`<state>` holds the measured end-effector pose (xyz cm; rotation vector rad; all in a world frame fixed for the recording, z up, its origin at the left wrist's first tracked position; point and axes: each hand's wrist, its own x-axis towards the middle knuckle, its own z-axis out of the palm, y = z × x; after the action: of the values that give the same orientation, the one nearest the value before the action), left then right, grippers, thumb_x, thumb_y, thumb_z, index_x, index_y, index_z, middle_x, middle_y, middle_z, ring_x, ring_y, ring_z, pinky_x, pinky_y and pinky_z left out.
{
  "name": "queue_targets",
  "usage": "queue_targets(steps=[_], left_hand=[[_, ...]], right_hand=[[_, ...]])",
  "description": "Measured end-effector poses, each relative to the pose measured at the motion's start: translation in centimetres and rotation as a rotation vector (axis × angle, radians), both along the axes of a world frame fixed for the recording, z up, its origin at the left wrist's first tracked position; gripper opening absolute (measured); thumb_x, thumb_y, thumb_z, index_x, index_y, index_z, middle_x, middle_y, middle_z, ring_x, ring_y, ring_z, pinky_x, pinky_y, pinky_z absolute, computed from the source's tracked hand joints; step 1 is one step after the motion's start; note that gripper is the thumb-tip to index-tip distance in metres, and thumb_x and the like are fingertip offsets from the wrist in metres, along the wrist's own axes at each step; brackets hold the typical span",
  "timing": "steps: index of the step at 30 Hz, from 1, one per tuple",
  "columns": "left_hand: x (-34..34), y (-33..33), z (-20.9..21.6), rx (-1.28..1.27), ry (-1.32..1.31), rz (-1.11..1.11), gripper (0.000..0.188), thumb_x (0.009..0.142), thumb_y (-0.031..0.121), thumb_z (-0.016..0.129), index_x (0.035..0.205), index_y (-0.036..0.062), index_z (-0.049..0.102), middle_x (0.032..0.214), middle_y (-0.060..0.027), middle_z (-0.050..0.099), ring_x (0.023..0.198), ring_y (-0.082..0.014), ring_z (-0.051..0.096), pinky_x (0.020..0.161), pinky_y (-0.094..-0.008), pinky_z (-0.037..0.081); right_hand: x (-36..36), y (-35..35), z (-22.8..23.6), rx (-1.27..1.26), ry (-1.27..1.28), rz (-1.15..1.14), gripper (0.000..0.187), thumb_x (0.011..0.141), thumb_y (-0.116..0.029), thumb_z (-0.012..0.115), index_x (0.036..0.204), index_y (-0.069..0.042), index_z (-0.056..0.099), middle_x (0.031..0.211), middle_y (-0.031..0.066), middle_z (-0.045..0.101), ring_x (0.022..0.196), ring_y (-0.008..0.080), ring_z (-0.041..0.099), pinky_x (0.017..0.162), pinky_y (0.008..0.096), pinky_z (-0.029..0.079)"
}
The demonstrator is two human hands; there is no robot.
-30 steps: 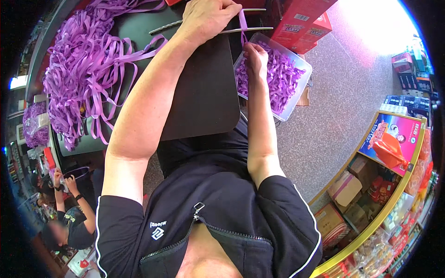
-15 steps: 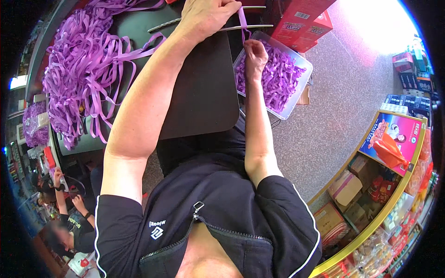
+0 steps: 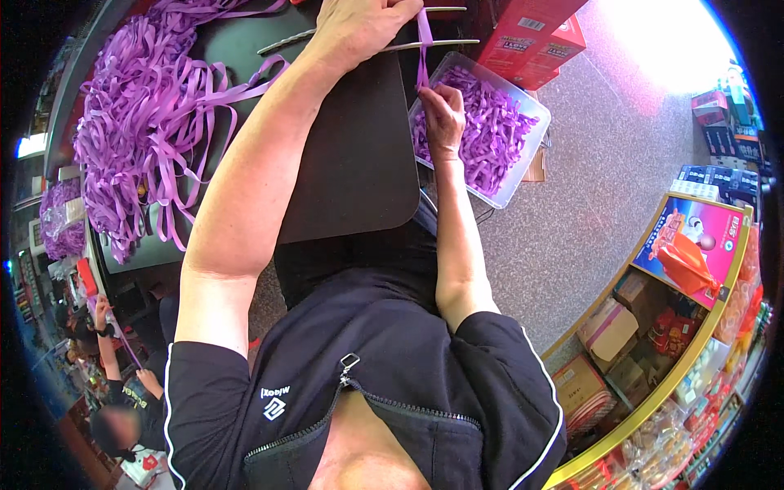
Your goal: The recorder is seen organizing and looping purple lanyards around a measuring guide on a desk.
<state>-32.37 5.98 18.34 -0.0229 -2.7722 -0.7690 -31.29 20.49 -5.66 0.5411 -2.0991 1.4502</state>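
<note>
A purple ribbon hangs over a pair of thin metal rods that stick out past the right end of the black table. My left hand reaches across the rods, its fingers closed at the ribbon's upper part; the picture's top edge cuts off some of the hand. Lower down, my right hand pinches the ribbon's lower end between thumb and fingers. Beneath that hand stands a clear plastic bin with many purple ribbon pieces. A big tangled heap of purple ribbon covers the table's left side.
Red boxes stand behind the bin. A gold-edged display counter with packaged goods curves along the right. At the lower left, another person holds a purple ribbon. A bagged purple bundle lies beyond the heap.
My right hand has moved slightly down and left, and the ribbon between my hands now hangs straighter. My left hand has barely moved. The other person's ribbon is now stretched between their hands.
</note>
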Motion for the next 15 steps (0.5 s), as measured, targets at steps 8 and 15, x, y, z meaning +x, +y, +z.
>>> queue_targets(steps=[8, 15], left_hand=[[0.6, 0.5, 0.8, 0.008, 0.014, -0.023, 0.031, 0.087, 0.03, 0.058, 0.095, 0.0035, 0.072, 0.123, -0.0105, 0.058, 0.12, -0.0286, 0.047, 0.102, -0.0366, 0.036], [-0.2, 0.0, -0.2, -0.01, 0.023, -0.01, 0.03, 0.087, 0.03, 0.058, 0.094, 0.0043, 0.072, 0.123, -0.0103, 0.058, 0.12, -0.0285, 0.048, 0.102, -0.0367, 0.036]], right_hand=[[0.8, 0.0, 2.2, 0.345, 0.238, -0.051, 0.018, 0.072, -0.024, 0.073, 0.09, -0.025, 0.069, 0.082, 0.0004, 0.056, 0.074, 0.0205, 0.055, 0.065, 0.0351, 0.044], [2.5, 0.4, 1.0, 0.134, 0.032, -0.038, 0.018, 0.072, -0.015, 0.074, 0.089, -0.018, 0.071, 0.086, 0.0036, 0.055, 0.08, 0.0218, 0.055, 0.069, 0.0341, 0.045]])
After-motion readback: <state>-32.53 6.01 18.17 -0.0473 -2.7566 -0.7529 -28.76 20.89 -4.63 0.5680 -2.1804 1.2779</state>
